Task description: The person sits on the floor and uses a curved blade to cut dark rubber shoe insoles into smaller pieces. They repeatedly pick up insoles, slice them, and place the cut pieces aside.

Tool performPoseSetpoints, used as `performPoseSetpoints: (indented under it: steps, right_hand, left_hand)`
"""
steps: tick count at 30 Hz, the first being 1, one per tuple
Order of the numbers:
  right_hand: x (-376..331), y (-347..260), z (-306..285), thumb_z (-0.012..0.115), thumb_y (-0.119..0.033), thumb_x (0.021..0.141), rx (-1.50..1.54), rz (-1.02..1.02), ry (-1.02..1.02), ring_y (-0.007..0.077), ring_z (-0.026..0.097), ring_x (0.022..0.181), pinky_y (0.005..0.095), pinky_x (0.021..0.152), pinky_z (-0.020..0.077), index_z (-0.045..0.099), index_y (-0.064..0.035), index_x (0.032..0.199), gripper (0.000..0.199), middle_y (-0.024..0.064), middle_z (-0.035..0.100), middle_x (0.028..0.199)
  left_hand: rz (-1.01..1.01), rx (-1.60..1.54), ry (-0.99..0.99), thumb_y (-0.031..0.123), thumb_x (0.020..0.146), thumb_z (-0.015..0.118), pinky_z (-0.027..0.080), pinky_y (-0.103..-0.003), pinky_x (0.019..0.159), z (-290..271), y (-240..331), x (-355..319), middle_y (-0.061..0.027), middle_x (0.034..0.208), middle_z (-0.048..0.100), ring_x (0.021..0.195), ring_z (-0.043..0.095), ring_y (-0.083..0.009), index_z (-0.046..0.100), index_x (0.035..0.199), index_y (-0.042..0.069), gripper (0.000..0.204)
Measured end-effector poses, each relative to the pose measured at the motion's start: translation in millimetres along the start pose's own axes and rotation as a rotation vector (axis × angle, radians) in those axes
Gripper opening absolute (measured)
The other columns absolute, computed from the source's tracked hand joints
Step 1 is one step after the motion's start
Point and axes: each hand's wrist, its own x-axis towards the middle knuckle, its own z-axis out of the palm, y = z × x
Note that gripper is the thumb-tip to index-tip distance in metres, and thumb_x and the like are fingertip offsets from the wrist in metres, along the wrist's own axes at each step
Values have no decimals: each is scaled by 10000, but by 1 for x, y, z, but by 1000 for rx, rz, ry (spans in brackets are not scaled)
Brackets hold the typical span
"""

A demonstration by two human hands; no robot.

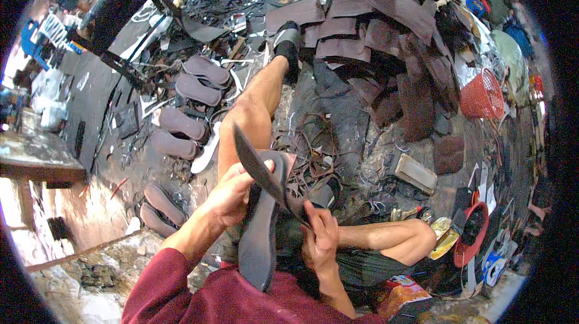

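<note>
My left hand [230, 198] is closed around a dark grey shoe sole [258, 248], which points down toward my chest. Across it lies a second, thin dark sole piece [256, 164], twisted and curving up at its far end. The left thumb presses near where the two pieces cross. My right hand [321, 236] pinches the lower right end of the thin sole piece between thumb and fingers. Past the hands, a tangle of brown strips [307, 149] lies on the floor between my legs. Whether the two pieces are joined cannot be made out.
Pairs of cut soles [181, 123] lie on the floor at left. Dark brown sheets [344, 37] are heaped ahead. At right are a red basket [482, 95], a pale block [416, 173] and a red ring-shaped object [472, 236]. A wooden bench [42, 170] stands far left.
</note>
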Motion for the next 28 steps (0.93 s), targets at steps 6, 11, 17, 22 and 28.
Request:
performPoseSetpoints:
  steps: [6, 11, 17, 22, 28]
  right_hand:
    - [-78, 18, -14, 655, -140, 877, -78, 134, -53, 335, 604, 752, 426, 662, 496, 653, -127, 1262, 385, 142, 636, 883]
    - [-11, 15, -22, 631, -152, 910, -26, 97, -72, 320, 598, 725, 411, 634, 501, 652, -125, 1261, 353, 136, 623, 858]
    - [69, 2, -65, 597, -136, 921, -25, -47, -394, 272, 548, 564, 376, 515, 452, 621, -68, 1275, 362, 116, 567, 732]
    - [123, -6, -79, 602, -235, 935, -52, -9, -651, 296, 615, 610, 419, 525, 512, 579, -263, 1346, 412, 78, 586, 723]
    - [164, 8, -77, 537, -311, 978, 169, -60, -894, 326, 682, 962, 428, 819, 552, 537, -225, 1391, 422, 202, 679, 1111]
  left_hand:
    - [-38, -20, -46, 267, 931, 677, 524, -279, 791, -9, -4, -3, -7, 1006, 682, 876, 638, -96, 616, 1157, 59, 313]
    - [47, 69, -138, 160, 922, 682, 514, -291, 856, -11, -10, 7, -35, 1077, 687, 961, 636, -122, 619, 1184, 31, 299]
    - [-36, 302, -67, 127, 913, 701, 516, -279, 819, -5, -1, 2, -20, 1004, 701, 899, 637, -98, 654, 1125, 33, 237]
    - [-57, 346, -155, 72, 858, 748, 510, -275, 816, -3, -9, 11, -32, 1002, 697, 912, 641, -128, 672, 1074, 29, 233]
    - [-21, 560, -204, 192, 828, 810, 500, -287, 884, 8, -17, 20, -121, 1130, 678, 1065, 605, -159, 643, 1203, 33, 441]
